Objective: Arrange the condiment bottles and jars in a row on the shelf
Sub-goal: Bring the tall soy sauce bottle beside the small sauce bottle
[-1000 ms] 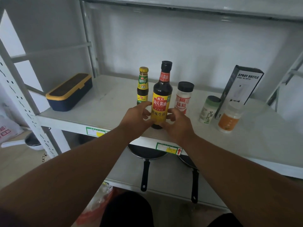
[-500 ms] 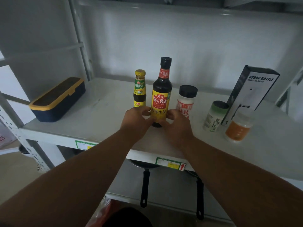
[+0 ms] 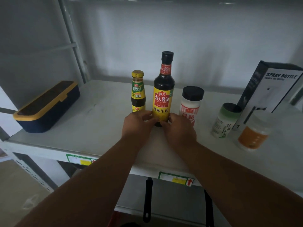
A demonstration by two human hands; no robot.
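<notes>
Soy bottle (image 3: 163, 94) upright on shelf (image 3: 98, 125), long axis vertical, between both hands. Left hand (image 3: 136, 124) and right hand (image 3: 179, 128) pinch its base from opposite sides, equally near. Small bottle (image 3: 138, 92) beyond left fingers; white jar (image 3: 191, 104) beyond right.
</notes>
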